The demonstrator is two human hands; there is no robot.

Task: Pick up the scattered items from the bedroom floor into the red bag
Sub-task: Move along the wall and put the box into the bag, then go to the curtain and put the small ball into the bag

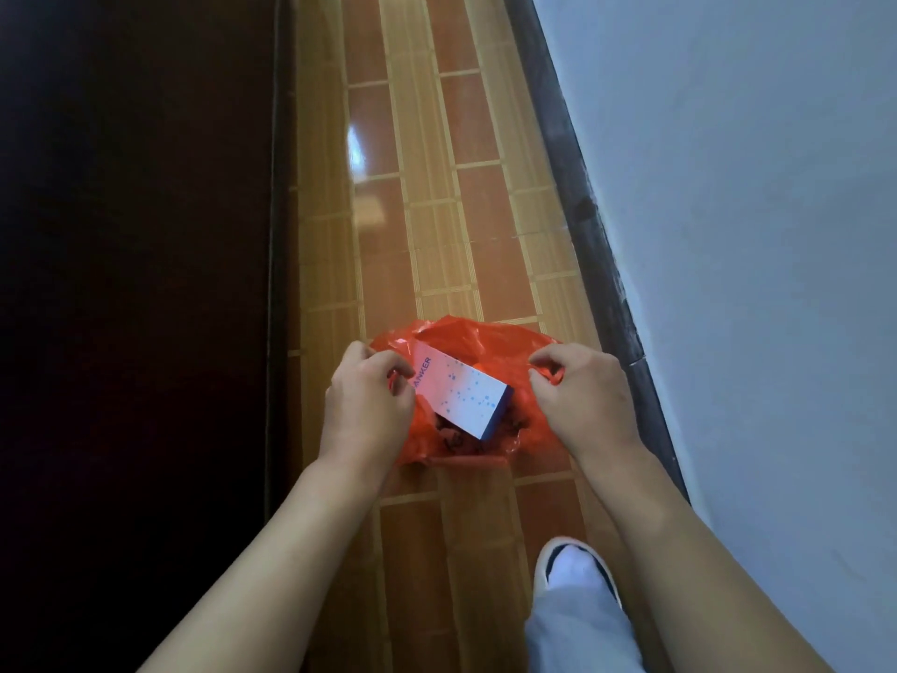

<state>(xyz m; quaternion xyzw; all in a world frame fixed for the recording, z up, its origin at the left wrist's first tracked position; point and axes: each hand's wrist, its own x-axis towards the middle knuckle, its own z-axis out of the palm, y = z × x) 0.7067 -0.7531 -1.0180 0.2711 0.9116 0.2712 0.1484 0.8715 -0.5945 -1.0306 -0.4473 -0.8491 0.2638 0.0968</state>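
Observation:
The red plastic bag (478, 342) hangs just above the tiled floor, held wide at its mouth. My left hand (366, 400) grips the bag's left handle with curled fingers. My right hand (580, 395) pinches the right handle. A white box with blue dots and blue lettering (461, 393) lies tilted in the bag's opening, its top sticking out. Darker small items show deeper in the bag beneath the box, too dim to name.
A dark wooden furniture panel (131, 284) runs along the left. A white wall (752, 235) with a dark skirting board (597, 264) closes the right. The brown tiled floor (437, 187) stretches ahead between them. My foot in a white shoe (575, 568) stands at the lower right.

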